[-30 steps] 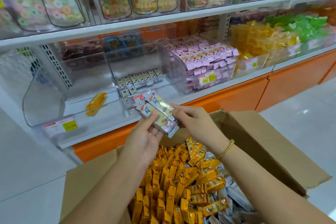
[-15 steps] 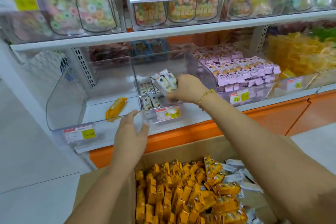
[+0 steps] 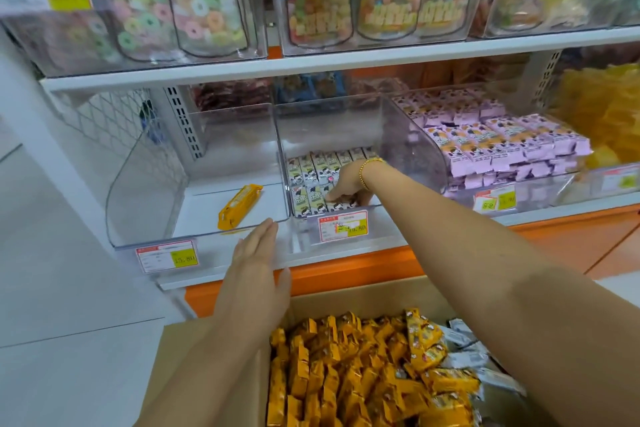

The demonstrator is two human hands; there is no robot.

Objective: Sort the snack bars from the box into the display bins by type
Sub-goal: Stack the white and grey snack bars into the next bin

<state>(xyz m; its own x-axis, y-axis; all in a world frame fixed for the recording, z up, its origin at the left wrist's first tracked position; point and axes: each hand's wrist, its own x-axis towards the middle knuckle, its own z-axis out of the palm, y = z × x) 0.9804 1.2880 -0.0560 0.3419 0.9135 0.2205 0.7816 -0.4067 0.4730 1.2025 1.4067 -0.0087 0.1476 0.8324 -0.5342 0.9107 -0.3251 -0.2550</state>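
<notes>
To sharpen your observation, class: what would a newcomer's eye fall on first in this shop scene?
The open brown cardboard box at the bottom, heaped with orange-wrapped snack bars. The right hand reaches into the middle clear plastic bin among white cartoon-printed bars, while one orange bar lies in the left clear bin.

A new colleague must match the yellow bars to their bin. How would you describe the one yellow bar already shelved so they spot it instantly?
Find the lower white shelf above the orange base, then its leftmost clear bin. The yellow bar lies alone on that bin's floor; the neighbouring bin holds rows of pale bars instead.
</notes>
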